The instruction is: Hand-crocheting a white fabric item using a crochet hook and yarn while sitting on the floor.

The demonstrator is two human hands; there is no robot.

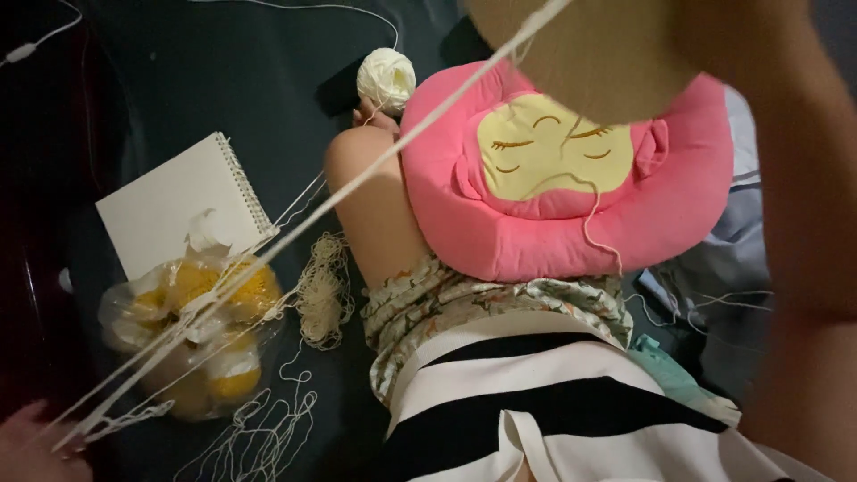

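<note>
My left hand [27,444] is at the bottom left corner, closed on the low end of several cream yarn strands [295,223]. The strands run taut on a diagonal up to the top edge, beside a blurred tan rounded piece [580,62]. My right forearm rises along the right edge, very close to the camera. My right hand [728,36] is blurred at the top next to the tan piece, and its grip is hidden. A loose thread hangs from the tan piece over a pink cushion [678,205] with a yellow sleeping face, which rests on my lap.
A cream yarn ball [386,78] lies beyond my bare knee [357,161]. A white spiral notebook [174,201] and a clear plastic bag of yellow yarn balls [192,335] sit at left on a dark surface. Tangled loose yarn [321,299] lies beside the bag.
</note>
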